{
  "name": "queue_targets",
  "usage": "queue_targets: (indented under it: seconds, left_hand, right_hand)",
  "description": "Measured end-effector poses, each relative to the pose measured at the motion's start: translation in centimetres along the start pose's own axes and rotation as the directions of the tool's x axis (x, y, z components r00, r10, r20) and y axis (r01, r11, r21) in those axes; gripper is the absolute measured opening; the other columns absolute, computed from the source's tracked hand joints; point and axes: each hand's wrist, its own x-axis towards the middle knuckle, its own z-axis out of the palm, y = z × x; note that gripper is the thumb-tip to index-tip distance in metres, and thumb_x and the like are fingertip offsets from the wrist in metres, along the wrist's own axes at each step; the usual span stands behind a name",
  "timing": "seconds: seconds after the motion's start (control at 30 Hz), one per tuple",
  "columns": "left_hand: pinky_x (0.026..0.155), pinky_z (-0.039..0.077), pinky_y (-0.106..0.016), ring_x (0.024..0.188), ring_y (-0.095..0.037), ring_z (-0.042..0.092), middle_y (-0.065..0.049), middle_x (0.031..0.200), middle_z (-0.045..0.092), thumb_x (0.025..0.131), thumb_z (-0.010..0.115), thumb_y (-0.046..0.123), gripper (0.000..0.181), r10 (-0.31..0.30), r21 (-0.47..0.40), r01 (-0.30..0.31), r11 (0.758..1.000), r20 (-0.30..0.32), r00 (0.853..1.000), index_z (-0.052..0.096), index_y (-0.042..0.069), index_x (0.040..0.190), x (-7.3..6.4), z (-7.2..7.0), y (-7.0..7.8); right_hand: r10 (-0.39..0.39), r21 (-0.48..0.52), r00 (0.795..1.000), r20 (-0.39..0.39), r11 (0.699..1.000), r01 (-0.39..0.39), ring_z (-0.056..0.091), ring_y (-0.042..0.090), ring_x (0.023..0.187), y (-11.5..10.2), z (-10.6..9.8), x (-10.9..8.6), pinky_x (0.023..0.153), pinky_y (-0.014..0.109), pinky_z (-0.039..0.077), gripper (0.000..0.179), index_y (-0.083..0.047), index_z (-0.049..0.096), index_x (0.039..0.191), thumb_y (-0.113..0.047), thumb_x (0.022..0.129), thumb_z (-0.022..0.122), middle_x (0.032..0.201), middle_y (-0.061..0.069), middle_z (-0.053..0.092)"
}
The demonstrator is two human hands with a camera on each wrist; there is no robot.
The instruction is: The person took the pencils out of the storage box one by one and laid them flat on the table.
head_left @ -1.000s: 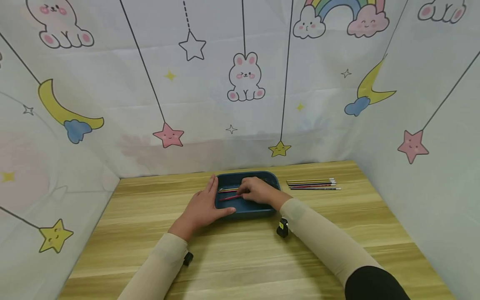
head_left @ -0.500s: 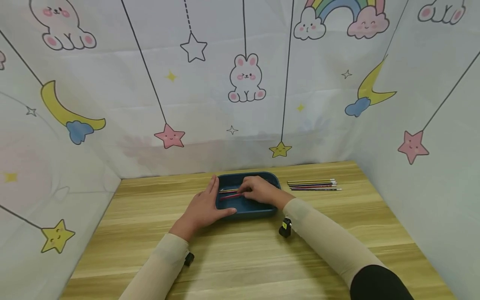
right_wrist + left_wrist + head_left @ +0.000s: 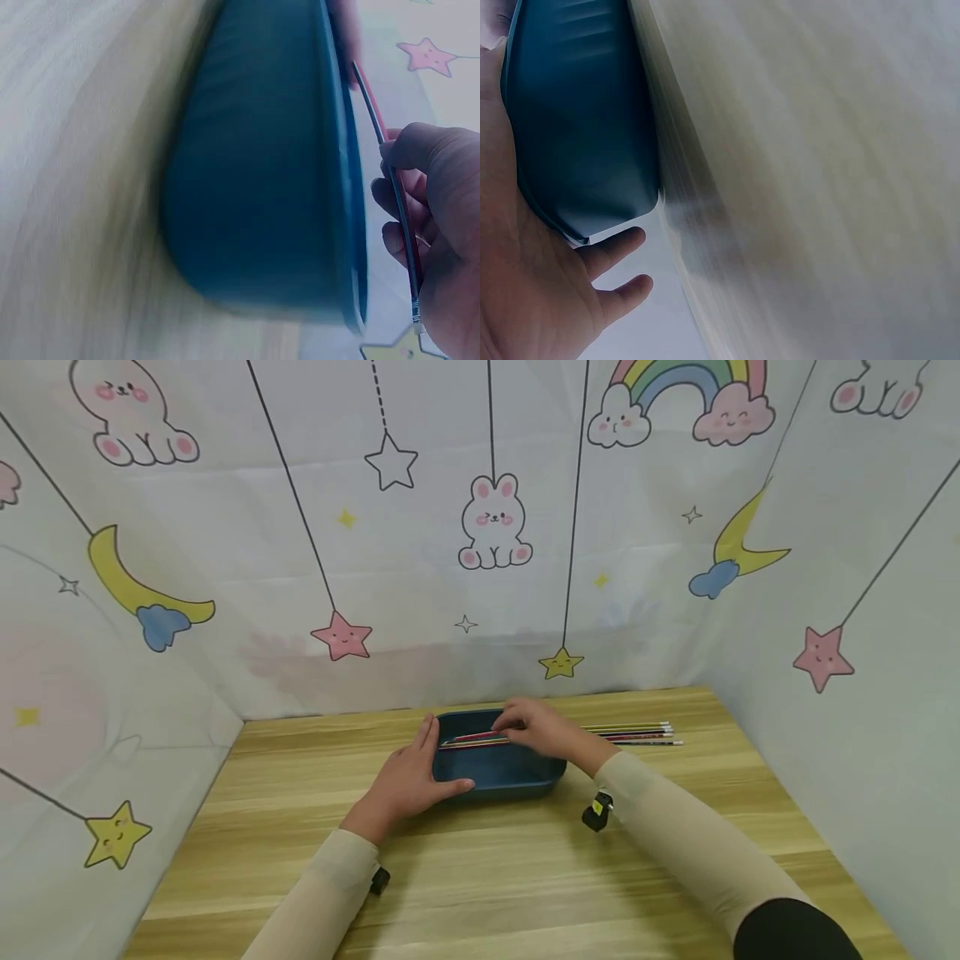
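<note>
In the head view a dark blue plastic box (image 3: 504, 791) stands near the back of the table. My left hand (image 3: 405, 783) rests against its left end, fingers straight, with the thumb at the front rim. My right hand (image 3: 546, 730) is above the box's right part and pinches a pencil between thumb and fingers. That pencil (image 3: 403, 208), red and dark with a pale eraser end, slants across the right wrist view. Below it, other pencils (image 3: 467, 746) lie in the box, partly hidden by the right hand. The left wrist view shows the box's wall (image 3: 581, 127) beside the left palm.
Several pencils (image 3: 637, 734) lie side by side on the table to the right of the box, partly behind the right hand. A white printed cloth (image 3: 420, 585) rises behind and beside the wood-grain table (image 3: 480, 885).
My right hand has lifted the red pencil and moved it back and to the right, toward the other pencils in the box. The left hand has stayed at the box's left end.
</note>
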Motion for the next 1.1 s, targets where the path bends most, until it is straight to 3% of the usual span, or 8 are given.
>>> queue_targets:
  seconds: [0.23,0.53,0.8,1.1]
  left_hand:
    - [0.126,0.036,-0.063,0.159,-0.042,0.041,-0.011,0.186,-0.001,0.088,0.06,0.094,0.137,-0.011,0.001,0.011,1.0,0.01,1.0,0.002,0.008,0.178,-0.1,0.0,0.2]
    - [0.124,0.038,-0.064,0.156,-0.043,0.046,-0.014,0.186,0.002,0.09,0.064,0.09,0.135,0.005,-0.01,-0.005,1.0,-0.006,1.0,0.004,0.007,0.178,-0.3,-0.2,0.3]
    - [0.121,0.041,-0.064,0.153,-0.044,0.05,-0.015,0.186,0.003,0.091,0.065,0.088,0.134,0.01,-0.019,-0.01,1.0,-0.007,1.0,0.005,0.006,0.178,-0.3,0.0,0.4]
    - [0.119,0.045,-0.063,0.148,-0.044,0.055,-0.014,0.186,0.003,0.091,0.065,0.088,0.134,0.003,-0.012,-0.003,1.0,-0.007,1.0,0.005,0.007,0.178,-0.3,-0.1,0.4]
  right_hand:
    - [-0.006,0.027,0.998,-0.055,1.0,0.008,0.061,0.015,0.089,0.7,-2.0,-1.9,0.076,0.035,0.055,0.021,-0.009,0.085,0.121,-0.002,0.107,0.072,0.107,0.002,0.069]
    - [0.008,0.062,0.996,-0.086,0.998,-0.003,0.06,0.016,0.09,1.3,-4.2,-4.7,0.073,0.035,0.054,0.02,-0.009,0.086,0.12,-0.002,0.107,0.072,0.107,0.003,0.069]
    - [0.037,0.097,0.993,-0.115,0.995,-0.026,0.058,0.015,0.069,2.3,-5.7,-7.2,0.062,0.032,0.052,0.022,-0.009,0.086,0.121,0.0,0.107,0.072,0.106,0.005,0.07]
    - [0.111,0.095,0.989,-0.096,0.99,-0.101,0.06,0.018,0.085,3.1,-7.6,-9.9,0.069,0.032,0.051,0.021,-0.011,0.086,0.121,-0.002,0.106,0.073,0.108,0.003,0.072]
